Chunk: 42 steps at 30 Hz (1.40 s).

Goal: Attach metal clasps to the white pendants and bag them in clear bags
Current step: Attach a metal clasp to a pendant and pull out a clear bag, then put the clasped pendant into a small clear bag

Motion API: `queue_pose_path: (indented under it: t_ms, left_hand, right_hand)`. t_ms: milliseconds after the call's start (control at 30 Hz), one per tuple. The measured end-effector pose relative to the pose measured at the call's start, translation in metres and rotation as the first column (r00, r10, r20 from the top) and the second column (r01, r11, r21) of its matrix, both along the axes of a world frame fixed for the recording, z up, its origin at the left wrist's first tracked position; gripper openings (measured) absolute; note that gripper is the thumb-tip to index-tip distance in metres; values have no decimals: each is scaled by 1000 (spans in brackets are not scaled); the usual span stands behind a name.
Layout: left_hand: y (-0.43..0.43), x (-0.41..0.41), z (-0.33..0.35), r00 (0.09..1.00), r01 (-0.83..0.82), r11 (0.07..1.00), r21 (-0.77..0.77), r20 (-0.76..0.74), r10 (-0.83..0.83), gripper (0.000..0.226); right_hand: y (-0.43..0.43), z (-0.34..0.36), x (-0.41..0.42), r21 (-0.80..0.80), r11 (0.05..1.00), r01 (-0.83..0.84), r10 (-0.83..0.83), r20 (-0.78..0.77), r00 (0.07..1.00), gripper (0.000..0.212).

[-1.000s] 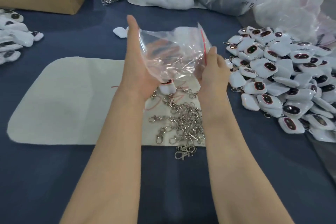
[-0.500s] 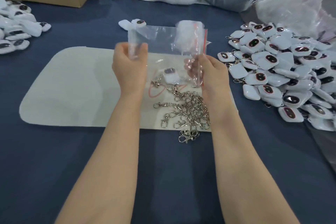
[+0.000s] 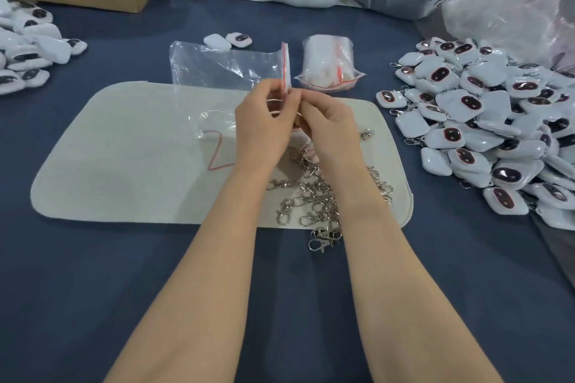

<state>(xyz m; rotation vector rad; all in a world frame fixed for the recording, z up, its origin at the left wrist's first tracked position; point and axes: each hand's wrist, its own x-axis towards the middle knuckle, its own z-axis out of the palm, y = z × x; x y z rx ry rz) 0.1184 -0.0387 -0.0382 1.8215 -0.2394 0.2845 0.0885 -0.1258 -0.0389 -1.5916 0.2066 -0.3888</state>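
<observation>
Both hands meet above the far edge of the grey mat (image 3: 124,149). The left hand (image 3: 264,127) and the right hand (image 3: 329,124) each pinch the mouth of one clear bag (image 3: 224,68) at its red zip strip (image 3: 284,65), thumbs and fingertips pressed close together. The rest of the bag trails off to the left, flat and empty, so the step in hand looks like parting the seal before anything goes in.

To do it well, each hand should grip only one wall of the film. The thumbs should slide the two layers against each other until they separate, then pull outwards along the strip, not downwards, which would stretch the thin plastic. Once open, the mouth should face the person and be held wide by one hand, leaving the other free to pick up a pendant.

No finished pendant shows beneath the hands; one may be hidden there. Loose clasps (image 3: 317,199) lie on the mat just under the wrists, and the big heap of white pendants (image 3: 482,121) sits on the worktop (image 3: 280,305) to the right. A stack of spare bags (image 3: 326,68) lies just beyond the fingers.
</observation>
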Motion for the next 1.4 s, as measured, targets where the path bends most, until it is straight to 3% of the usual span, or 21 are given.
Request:
queue_pose_path:
  t_ms: [100, 200, 333, 500, 733, 867, 933, 1033, 1167, 1267, 1333, 1400]
  left_hand:
    - [2, 3, -1, 1000, -18, 999, 35, 1, 18, 16]
    - [1, 3, -2, 1000, 6, 993, 116, 1, -6, 23]
    - [-3, -2, -1, 998, 24, 986, 163, 49, -33, 19]
    - [-5, -2, -3, 992, 11, 974, 228, 119, -39, 15]
    - [-4, -2, 0, 992, 94, 989, 112, -95, -84, 31]
    - [7, -8, 16, 980, -173, 981, 91, 118, 162, 25]
    - [11, -10, 23, 944, -251, 967, 48, 231, 234, 14]
    - [16, -10, 25, 903, -330, 941, 78, 316, 291, 22]
    - [17, -1, 9, 961, -270, 904, 332, 149, 233, 22]
    - [13, 3, -5, 984, -106, 868, 485, -76, 162, 31]
    - [14, 5, -8, 980, -88, 877, 473, -119, 162, 35]
    - [15, 8, -9, 979, -102, 883, 458, -113, 172, 35]
  right_hand:
    - [0, -1, 1, -104, 994, 43, -47, -33, 998, 33]
    - [0, -2, 2, -94, 985, 144, -149, -47, 988, 19]
    - [1, -1, 1, -75, 978, 192, -194, -24, 981, 10]
    - [1, -2, 2, -163, 968, 192, -198, -17, 980, 9]
    - [-3, -2, 4, -254, 930, 265, -284, -42, 958, 17]
    - [-12, -4, 4, -330, 883, 334, -370, -51, 928, 16]
    - [-10, -2, 4, -366, 892, 266, -308, -59, 950, 15]
    - [-5, 1, 4, -396, 907, 139, -186, -84, 979, 21]
    - [-11, -2, 3, -742, 669, 47, -332, -242, 912, 43]
    - [2, -7, 2, -849, 517, -106, -347, -322, 881, 51]
    - [4, -6, 2, -835, 547, -61, -318, -274, 908, 42]
    - [-2, -1, 3, -669, 738, 84, -285, -197, 938, 27]
